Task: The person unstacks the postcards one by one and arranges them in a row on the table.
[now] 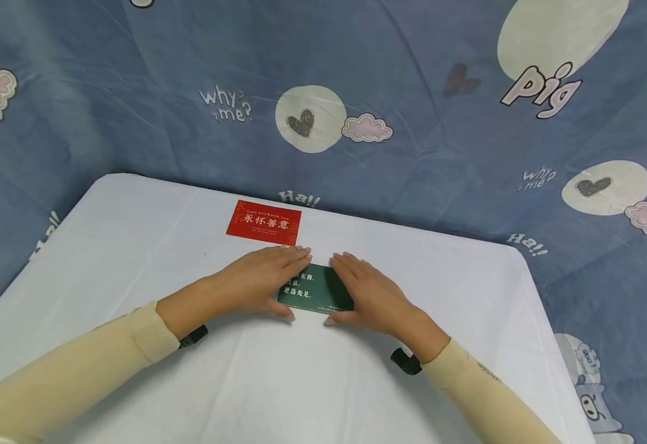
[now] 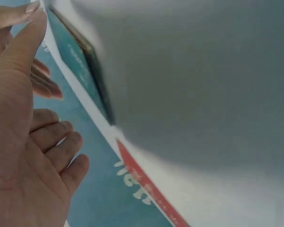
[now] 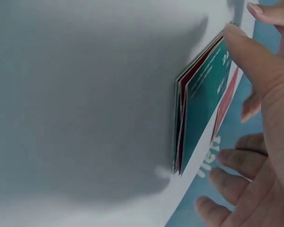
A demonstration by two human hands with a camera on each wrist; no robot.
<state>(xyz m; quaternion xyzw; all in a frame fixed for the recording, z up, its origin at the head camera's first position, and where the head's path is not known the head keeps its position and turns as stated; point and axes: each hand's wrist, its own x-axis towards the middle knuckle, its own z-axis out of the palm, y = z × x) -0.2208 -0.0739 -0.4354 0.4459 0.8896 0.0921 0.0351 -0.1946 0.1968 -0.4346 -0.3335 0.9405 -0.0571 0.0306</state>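
Observation:
A small stack of cards [image 1: 319,288] lies flat on the white table, a green card with white lettering uppermost. Red and dark card edges [image 3: 183,94] show beneath it in the right wrist view. Over the stack's left end, my left hand [image 1: 262,277] stretches out its fingers, thumb towards me. My right hand [image 1: 375,296] mirrors it at the right end, fingers extended and slightly bent. Whether either hand touches the cards, I cannot tell. Just beyond my left hand lies a red card [image 1: 264,222] with white lettering.
A white cloth covers the table [image 1: 279,382], whose far edge meets a blue printed curtain [image 1: 412,172]. Small black devices [image 1: 406,361] are worn at the wrists, below cream sleeves [image 1: 79,364].

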